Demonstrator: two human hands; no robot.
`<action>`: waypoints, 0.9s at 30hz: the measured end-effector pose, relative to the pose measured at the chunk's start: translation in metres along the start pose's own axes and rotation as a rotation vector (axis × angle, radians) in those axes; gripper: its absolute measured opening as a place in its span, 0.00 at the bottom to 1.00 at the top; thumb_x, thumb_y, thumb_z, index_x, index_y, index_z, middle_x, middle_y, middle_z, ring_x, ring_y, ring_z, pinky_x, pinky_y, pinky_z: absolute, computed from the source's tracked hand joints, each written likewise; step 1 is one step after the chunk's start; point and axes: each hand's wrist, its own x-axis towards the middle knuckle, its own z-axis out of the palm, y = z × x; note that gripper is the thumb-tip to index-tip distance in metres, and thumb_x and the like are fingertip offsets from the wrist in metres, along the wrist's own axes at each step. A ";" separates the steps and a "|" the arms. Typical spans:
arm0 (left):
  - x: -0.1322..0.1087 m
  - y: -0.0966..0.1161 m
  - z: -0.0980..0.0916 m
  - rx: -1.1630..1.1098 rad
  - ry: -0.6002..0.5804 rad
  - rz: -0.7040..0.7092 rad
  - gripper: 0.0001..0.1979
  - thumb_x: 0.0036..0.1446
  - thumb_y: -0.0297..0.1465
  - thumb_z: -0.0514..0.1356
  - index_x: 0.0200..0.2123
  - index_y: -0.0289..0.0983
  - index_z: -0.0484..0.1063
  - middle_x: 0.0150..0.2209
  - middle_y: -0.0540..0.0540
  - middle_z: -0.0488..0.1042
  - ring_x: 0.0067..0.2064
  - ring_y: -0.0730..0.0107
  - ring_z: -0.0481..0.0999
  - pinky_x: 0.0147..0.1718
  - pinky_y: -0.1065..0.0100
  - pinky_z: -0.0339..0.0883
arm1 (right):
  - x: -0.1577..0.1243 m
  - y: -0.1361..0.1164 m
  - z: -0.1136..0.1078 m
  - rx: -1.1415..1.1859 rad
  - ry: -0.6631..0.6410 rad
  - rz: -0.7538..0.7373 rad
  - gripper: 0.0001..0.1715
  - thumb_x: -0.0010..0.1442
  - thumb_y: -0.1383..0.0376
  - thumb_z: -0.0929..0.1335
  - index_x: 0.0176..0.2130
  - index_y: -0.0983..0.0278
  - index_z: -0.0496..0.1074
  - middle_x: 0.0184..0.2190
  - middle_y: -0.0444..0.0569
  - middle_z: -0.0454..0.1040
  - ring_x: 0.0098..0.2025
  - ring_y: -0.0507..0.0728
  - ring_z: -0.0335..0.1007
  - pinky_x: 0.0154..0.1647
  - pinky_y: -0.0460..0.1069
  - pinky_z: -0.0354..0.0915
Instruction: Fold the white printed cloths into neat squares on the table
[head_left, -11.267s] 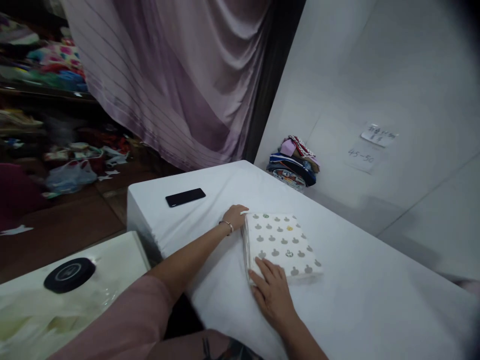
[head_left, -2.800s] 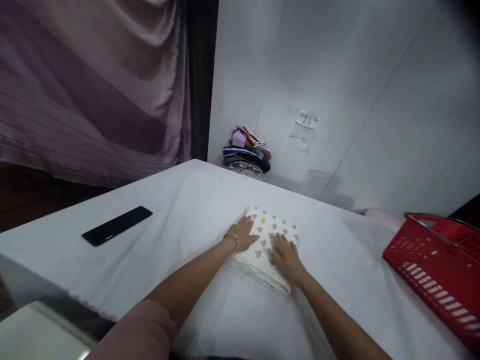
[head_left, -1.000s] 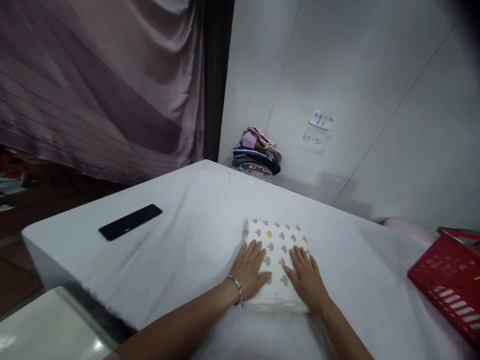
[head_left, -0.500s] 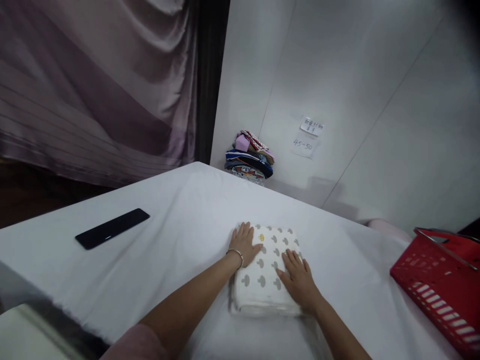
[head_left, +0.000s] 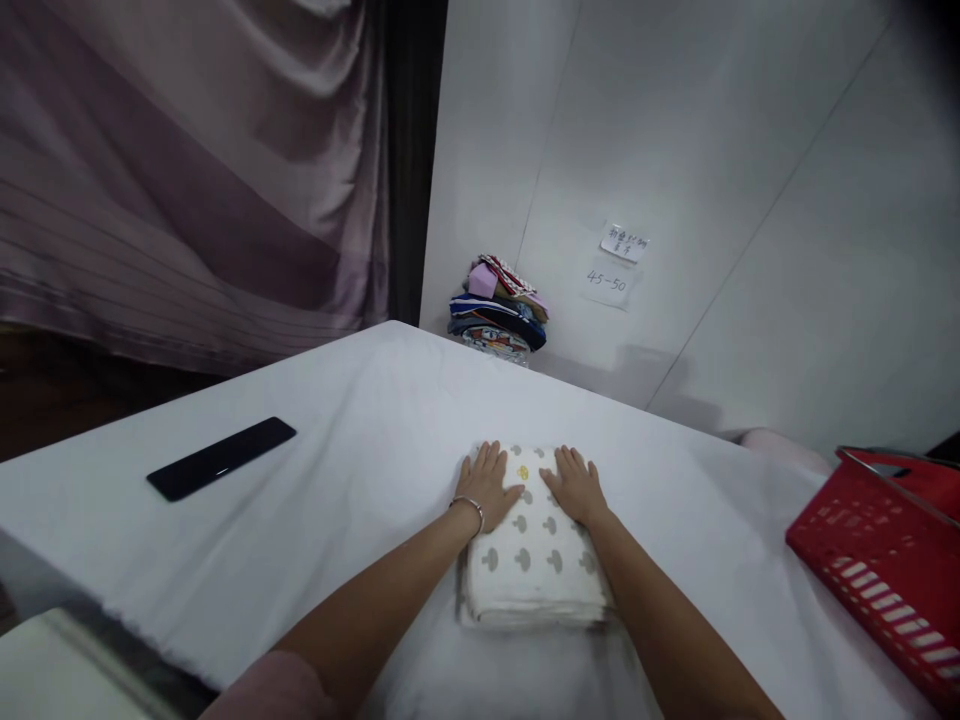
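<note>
A white folded cloth (head_left: 525,585) with grey mushroom-like prints and a small yellow mark lies in a thick, neat rectangle before me. My left hand (head_left: 486,488), a bracelet at its wrist, rests flat on the cloth's left side with fingers stretched out. On the upper right part of the cloth lies my right hand (head_left: 576,486), palm down, its fingers spread. Both hands press on top and grip nothing. The cloth's right edge is partly hidden by my right forearm.
The white-covered table (head_left: 360,420) holds a long black flat object (head_left: 223,460) at left. A red plastic basket (head_left: 862,560) stands at right. Stacked folded clothes (head_left: 499,315) sit by the wall beyond the far edge. Paper signs (head_left: 615,265) hang there; a pinkish curtain (head_left: 225,180) hangs at left.
My right hand has slid away from me along the cloth, from its right middle to its upper right. My left hand stays in place.
</note>
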 end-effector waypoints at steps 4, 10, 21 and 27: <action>0.000 0.000 0.000 -0.011 -0.010 -0.004 0.37 0.56 0.51 0.40 0.63 0.35 0.45 0.66 0.45 0.36 0.65 0.57 0.32 0.60 0.48 0.36 | 0.000 0.003 0.002 0.003 -0.001 -0.001 0.40 0.62 0.47 0.50 0.63 0.67 0.45 0.65 0.49 0.40 0.66 0.58 0.30 0.62 0.60 0.32; 0.001 0.000 -0.002 -0.015 -0.008 -0.001 0.38 0.55 0.51 0.41 0.63 0.34 0.46 0.66 0.44 0.36 0.65 0.57 0.33 0.59 0.47 0.37 | -0.009 -0.016 -0.013 0.001 0.012 -0.022 0.40 0.61 0.47 0.51 0.63 0.69 0.45 0.65 0.53 0.40 0.66 0.60 0.29 0.62 0.61 0.30; 0.001 0.001 -0.006 0.001 -0.040 -0.015 0.31 0.58 0.42 0.40 0.63 0.36 0.46 0.66 0.46 0.36 0.66 0.59 0.33 0.59 0.48 0.38 | -0.020 -0.054 0.001 0.104 -0.055 -0.205 0.38 0.62 0.47 0.46 0.64 0.65 0.44 0.66 0.47 0.38 0.66 0.54 0.26 0.62 0.56 0.28; 0.001 0.000 -0.007 -0.006 -0.052 -0.020 0.31 0.58 0.43 0.41 0.63 0.37 0.45 0.66 0.47 0.35 0.66 0.59 0.32 0.59 0.47 0.39 | -0.029 -0.048 -0.009 0.136 -0.102 -0.200 0.39 0.62 0.47 0.49 0.64 0.65 0.45 0.65 0.49 0.40 0.66 0.56 0.29 0.62 0.57 0.30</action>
